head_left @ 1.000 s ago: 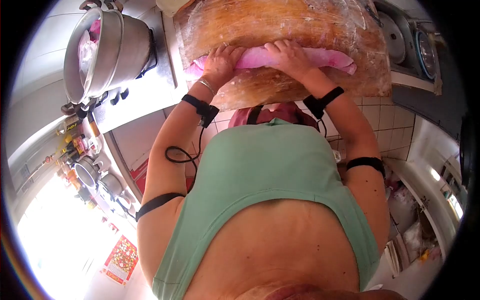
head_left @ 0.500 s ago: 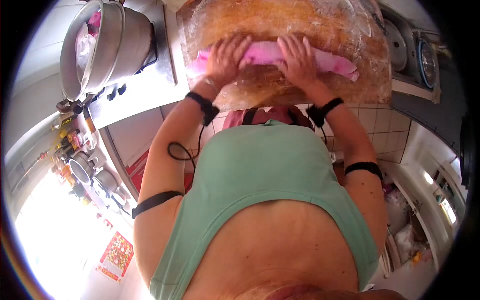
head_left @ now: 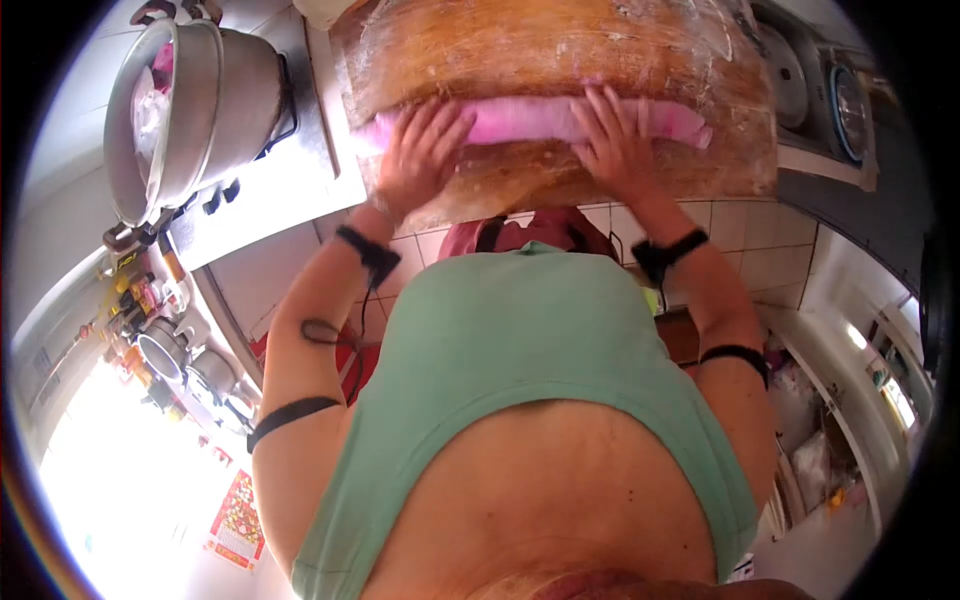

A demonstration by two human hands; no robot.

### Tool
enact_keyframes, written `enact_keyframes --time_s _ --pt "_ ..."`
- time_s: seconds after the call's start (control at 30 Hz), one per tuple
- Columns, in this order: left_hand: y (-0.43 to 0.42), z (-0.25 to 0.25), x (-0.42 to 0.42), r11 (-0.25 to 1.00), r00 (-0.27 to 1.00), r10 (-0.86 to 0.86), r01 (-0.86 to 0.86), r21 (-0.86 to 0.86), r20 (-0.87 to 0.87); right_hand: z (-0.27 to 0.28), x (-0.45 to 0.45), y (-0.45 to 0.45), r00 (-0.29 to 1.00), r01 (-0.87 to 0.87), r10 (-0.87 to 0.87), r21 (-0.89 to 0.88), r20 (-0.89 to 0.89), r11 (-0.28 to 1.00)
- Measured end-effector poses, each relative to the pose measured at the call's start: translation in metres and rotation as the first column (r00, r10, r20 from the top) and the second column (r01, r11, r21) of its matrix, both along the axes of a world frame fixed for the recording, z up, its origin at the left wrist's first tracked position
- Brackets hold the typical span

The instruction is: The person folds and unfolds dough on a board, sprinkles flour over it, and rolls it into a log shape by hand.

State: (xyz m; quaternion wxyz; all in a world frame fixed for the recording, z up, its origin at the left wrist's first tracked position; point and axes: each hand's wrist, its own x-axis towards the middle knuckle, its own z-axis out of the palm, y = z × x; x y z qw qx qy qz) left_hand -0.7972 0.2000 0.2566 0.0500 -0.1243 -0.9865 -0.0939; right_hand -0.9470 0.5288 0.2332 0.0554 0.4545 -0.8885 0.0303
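Observation:
A long pink roll of dough (head_left: pixel 520 120) lies crosswise on a floury wooden board (head_left: pixel 560 185). My left hand (head_left: pixel 422 152) rests flat over its left part, fingers stretched out and pointing away from me. Over the right part lies my right hand (head_left: pixel 612 138), its fingers spread on top of the dough. Both palms sit toward the near side of the roll. The dough's two ends stick out beyond my hands, and its middle shows between them.
At the left, a large metal pot (head_left: pixel 235 110) with pink and white contents stands on a stove (head_left: pixel 255 200). A sink (head_left: pixel 790 85) and a blue-rimmed bowl (head_left: pixel 850 112) are at the right. Small pots (head_left: pixel 165 350) hang along the left wall.
My hands have moved apart along the dough, the left one to the left and the right one slightly right. The dough looks straighter, with more of its middle showing.

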Motion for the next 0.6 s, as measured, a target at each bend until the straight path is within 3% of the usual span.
enact_keyframes --time_s 0.07,0.2,0.27,0.33,0.4,0.47,0.53,0.6 --pt "0.013 -0.004 0.037 0.999 0.991 0.037 -0.034 -0.021 0.13 -0.002 0.036 0.025 0.995 0.02 -0.012 -0.076 0.101 0.997" --pt "0.011 -0.023 0.056 0.995 0.972 0.073 -0.055 -0.085 0.223 -0.01 0.041 0.035 0.989 0.05 -0.037 -0.09 0.143 0.995" --pt "-0.004 -0.031 0.025 0.99 0.986 0.123 -0.114 -0.078 0.115 -0.012 0.002 0.017 0.994 0.092 -0.083 -0.143 0.07 0.985" --pt "-0.018 -0.035 -0.022 0.961 0.976 0.217 -0.212 -0.178 0.006 -0.018 -0.046 0.005 0.991 0.103 -0.107 -0.053 -0.081 0.993" --pt "-0.047 -0.05 -0.062 0.881 0.945 0.32 -0.322 -0.346 -0.066 -0.024 -0.091 -0.008 0.975 0.143 -0.153 -0.072 -0.164 0.987" --pt "-0.069 -0.05 -0.088 0.946 0.951 0.304 -0.309 -0.097 -0.061 -0.031 -0.123 -0.017 0.968 0.166 -0.185 -0.124 -0.171 0.978" --pt "-0.07 -0.036 -0.109 0.94 0.957 0.286 -0.292 -0.175 -0.056 0.0 -0.134 -0.025 0.957 0.192 -0.224 -0.176 -0.183 0.966" --pt "-0.058 -0.028 -0.13 0.97 0.958 0.241 -0.231 0.078 -0.156 0.071 -0.119 -0.048 0.905 0.295 -0.279 0.0 0.322 0.956"
